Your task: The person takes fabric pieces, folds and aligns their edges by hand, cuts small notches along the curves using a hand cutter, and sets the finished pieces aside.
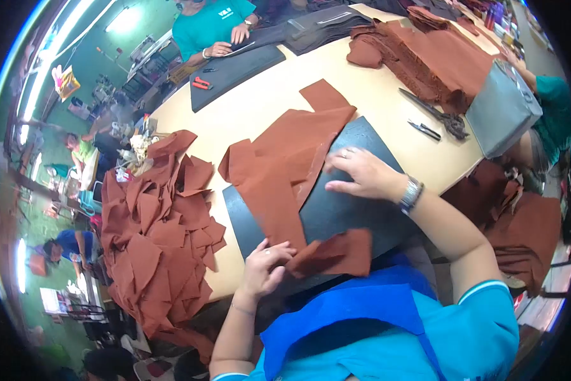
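A rust-brown cut fabric piece lies over a dark board in front of me. Its lower end is folded into a loose flap near the board's front edge. My left hand is at that lower end, its fingertips touching the cloth and its thumb apart from the fingers. Over the board, just right of the fabric's edge, my right hand has bent fingers with the thumb spread away. Nothing shows in its grasp.
A heap of brown fabric pieces hangs over the table's left edge. Large shears, thread snips, stacked brown cloth and a grey case are to the right. A co-worker stands at another dark board.
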The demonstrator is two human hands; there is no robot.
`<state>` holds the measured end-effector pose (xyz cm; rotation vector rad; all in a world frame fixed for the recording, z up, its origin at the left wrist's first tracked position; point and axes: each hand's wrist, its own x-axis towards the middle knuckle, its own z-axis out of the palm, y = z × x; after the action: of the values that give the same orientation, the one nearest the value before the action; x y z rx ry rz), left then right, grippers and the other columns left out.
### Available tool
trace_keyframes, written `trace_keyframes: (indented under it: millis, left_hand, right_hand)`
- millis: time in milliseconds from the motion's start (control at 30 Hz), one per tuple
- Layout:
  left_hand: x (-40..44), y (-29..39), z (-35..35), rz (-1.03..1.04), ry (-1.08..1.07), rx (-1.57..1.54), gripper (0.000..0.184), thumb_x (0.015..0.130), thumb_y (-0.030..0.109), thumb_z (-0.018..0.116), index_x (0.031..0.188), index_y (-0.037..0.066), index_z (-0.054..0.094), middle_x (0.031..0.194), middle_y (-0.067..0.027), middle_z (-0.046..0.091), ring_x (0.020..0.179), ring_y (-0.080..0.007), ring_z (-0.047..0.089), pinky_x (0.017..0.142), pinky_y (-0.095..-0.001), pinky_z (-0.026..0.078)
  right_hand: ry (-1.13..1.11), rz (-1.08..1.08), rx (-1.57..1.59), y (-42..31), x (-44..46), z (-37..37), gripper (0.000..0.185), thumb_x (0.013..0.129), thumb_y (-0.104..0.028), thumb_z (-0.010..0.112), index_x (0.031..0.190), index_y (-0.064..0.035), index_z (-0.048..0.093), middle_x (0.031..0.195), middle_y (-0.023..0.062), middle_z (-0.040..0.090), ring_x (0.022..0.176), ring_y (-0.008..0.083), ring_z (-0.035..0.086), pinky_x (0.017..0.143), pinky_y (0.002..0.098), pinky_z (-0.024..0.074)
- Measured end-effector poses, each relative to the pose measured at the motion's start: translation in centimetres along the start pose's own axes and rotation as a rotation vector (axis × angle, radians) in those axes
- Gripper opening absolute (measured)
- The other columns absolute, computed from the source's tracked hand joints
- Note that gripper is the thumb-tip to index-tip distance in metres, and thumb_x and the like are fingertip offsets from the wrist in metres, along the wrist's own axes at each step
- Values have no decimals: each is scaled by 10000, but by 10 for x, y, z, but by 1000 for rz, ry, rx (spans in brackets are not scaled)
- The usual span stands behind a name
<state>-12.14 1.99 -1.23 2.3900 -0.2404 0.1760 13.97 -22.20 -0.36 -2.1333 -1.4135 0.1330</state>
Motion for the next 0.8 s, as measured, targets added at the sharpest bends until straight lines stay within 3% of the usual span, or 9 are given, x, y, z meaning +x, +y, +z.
trace_keyframes:
  millis: [67, 133, 233, 333, 433, 500, 533, 667, 800]
  left_hand:
    - [-10, -9, -10, -203, 98, -174, 336, 892, 350, 667, 1026, 42, 671, 925, -133, 728, 985, -309, 705, 938, -457, 505]
    - [13, 27, -22, -646, 131, -49, 454, 908, 446, 660, 1115, 42, 637, 926, -144, 712, 918, -326, 698, 829, -441, 532]
    - [55, 35, -17, -743, 178, 460, 450, 913, 426, 681, 1130, 40, 601, 933, -152, 698, 885, -352, 685, 774, -449, 538]
    - [68, -17, 0, -600, 251, 471, 360, 922, 355, 680, 1079, 44, 592, 958, -159, 691, 889, -365, 677, 763, -454, 529]
    - [88, -31, 1, -615, 233, 86, 256, 928, 284, 696, 929, 36, 629, 837, -113, 681, 775, -247, 669, 704, -374, 515]
    - [93, -55, 7, -538, 283, -327, 246, 935, 239, 716, 860, 18, 639, 751, 3, 625, 722, -69, 574, 648, -250, 467]
    - [96, -63, 8, -441, 360, -440, 226, 958, 244, 699, 890, 37, 638, 804, 30, 621, 731, -52, 556, 630, -230, 452]
    - [80, -60, 1, -602, 561, -1252, 146, 971, 245, 687, 1021, 143, 595, 962, 1, 674, 856, -110, 669, 678, -286, 564]
    - [61, -64, 2, -666, 743, -1530, 287, 999, 311, 636, 1205, 115, 594, 1167, -70, 674, 1054, -224, 665, 874, -394, 562]
  right_hand:
    - [21, -73, -188, 13, 14, 32, 663, 952, -625, 521, 1345, -94, 573, 1460, 132, 489, 1375, 314, 425, 1117, 591, 290]
    - [-69, -105, -246, 13, 25, 53, 806, 940, -703, 444, 1471, -97, 472, 1594, 140, 345, 1501, 339, 265, 1153, 719, 107]
    - [-20, -67, -331, -4, 22, 63, 830, 927, -732, 428, 1467, -103, 476, 1570, 129, 391, 1476, 327, 323, 1145, 728, 107]
    - [-16, 55, -401, -7, 7, 48, 838, 921, -752, 406, 1466, -119, 480, 1552, 124, 423, 1464, 318, 350, 1138, 741, 94]
    - [21, 179, -467, 6, -15, 31, 805, 920, -742, 417, 1464, -153, 489, 1523, 122, 464, 1442, 306, 385, 1147, 731, 86]
    - [33, 223, -394, 16, -24, 18, 765, 925, -710, 453, 1437, -144, 513, 1501, 129, 483, 1425, 308, 403, 1149, 710, 122]
    - [42, 243, -356, 19, -25, 8, 744, 928, -693, 471, 1423, -140, 525, 1490, 132, 493, 1416, 309, 412, 1150, 700, 140]
    - [487, 444, -318, 91, -49, -37, 453, 949, -400, 624, 1291, -107, 576, 1210, 196, 651, 1055, 347, 656, 951, 502, 479]
    - [461, 620, -628, 148, -112, -39, 341, 966, -225, 576, 1261, -54, 578, 1102, 185, 662, 1064, 364, 616, 925, 451, 486]
